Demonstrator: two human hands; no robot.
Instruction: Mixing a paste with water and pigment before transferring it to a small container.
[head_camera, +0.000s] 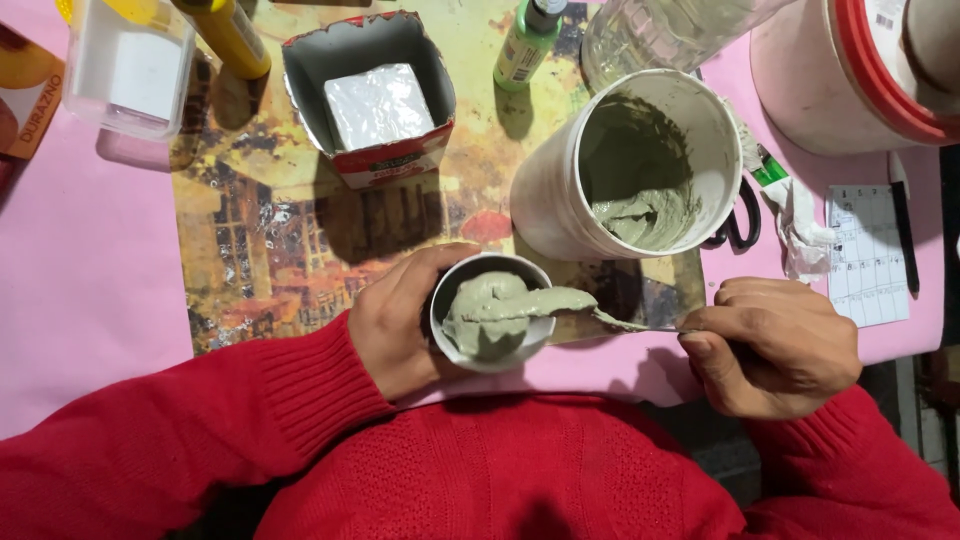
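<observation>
Brimming small cup (490, 318), thick grey-green paste, left hand (400, 325) gripping

A counter covered in a smooth pink cloth (90, 300) fills the view from above. A worn rectangular mat with a faded yellow, orange and brown painted pattern (270, 250) lies on the cloth. Light falls from above, casting soft dark shadows on the mat. At the far right edge, a strip of dim floor (935, 400) shows.
</observation>
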